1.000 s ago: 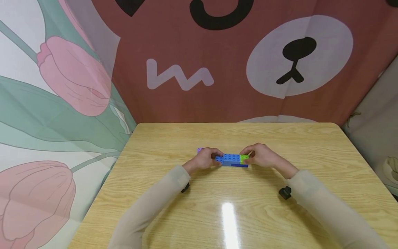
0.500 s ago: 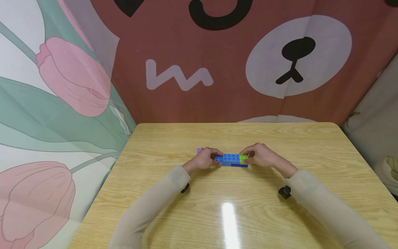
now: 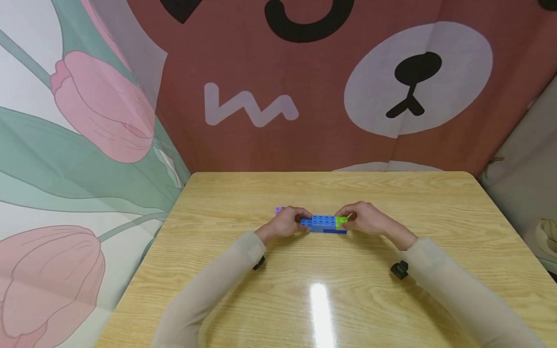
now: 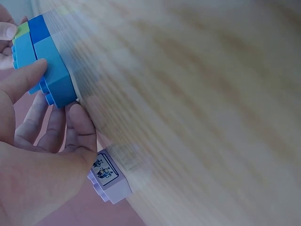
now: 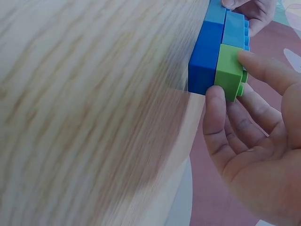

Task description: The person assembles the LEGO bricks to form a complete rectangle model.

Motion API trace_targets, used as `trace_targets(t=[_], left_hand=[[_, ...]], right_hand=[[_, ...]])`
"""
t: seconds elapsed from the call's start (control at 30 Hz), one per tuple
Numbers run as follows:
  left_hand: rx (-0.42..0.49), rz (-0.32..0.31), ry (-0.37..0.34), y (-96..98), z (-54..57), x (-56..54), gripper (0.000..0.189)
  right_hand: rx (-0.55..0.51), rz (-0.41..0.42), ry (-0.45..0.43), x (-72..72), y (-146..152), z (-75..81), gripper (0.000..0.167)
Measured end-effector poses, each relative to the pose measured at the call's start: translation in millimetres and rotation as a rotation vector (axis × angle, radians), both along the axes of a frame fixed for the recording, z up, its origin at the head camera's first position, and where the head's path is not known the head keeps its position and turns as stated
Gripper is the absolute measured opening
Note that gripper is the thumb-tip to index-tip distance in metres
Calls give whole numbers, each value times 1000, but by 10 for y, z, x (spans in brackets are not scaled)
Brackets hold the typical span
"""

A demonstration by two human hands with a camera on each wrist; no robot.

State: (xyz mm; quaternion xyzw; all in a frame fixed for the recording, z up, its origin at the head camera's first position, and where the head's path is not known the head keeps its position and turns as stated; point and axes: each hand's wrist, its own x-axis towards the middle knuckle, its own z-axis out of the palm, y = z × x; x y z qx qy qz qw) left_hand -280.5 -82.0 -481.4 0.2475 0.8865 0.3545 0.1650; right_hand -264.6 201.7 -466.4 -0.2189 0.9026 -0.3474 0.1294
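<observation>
A row of joined toy building bricks lies on the table in front of me. In its lower layer, a light blue brick (image 4: 61,77) meets a dark blue brick (image 5: 202,66) end to end. On top sit another light blue brick (image 3: 324,221) and, at the right end, a small lime green brick (image 5: 228,70). My left hand (image 3: 288,220) holds the left end of the lower light blue brick, thumb on the near side. With thumb and fingers, my right hand (image 3: 367,217) pinches the green brick. The fingers partly hide both ends of the row.
Behind my left hand lies a light purple brick (image 4: 110,181) with a printed picture on its side, mostly hidden in the head view. The wooden table (image 3: 243,299) ends at a patterned curtain (image 3: 304,140) at the back. Small black devices (image 3: 399,269) hang under both wrists.
My right hand has dipped very slightly at the green brick. The left hand and the joined bricks look the same as before.
</observation>
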Motion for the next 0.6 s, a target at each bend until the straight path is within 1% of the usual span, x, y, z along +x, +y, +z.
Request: trace_targets(t=[0.13, 0.27, 0.43, 0.6], left_hand=[[0, -3, 0, -7, -13, -9, 35], [0, 2, -16, -13, -11, -10, 36], [7, 21, -25, -32, 23, -1, 34], [25, 35, -19, -72, 71, -13, 30]], right_hand=[[-21, 9, -14, 10, 4, -2, 34], [-28, 18, -13, 11, 15, 0, 35], [-38, 25, -16, 2, 22, -6, 35], [-30, 26, -10, 7, 29, -21, 35]])
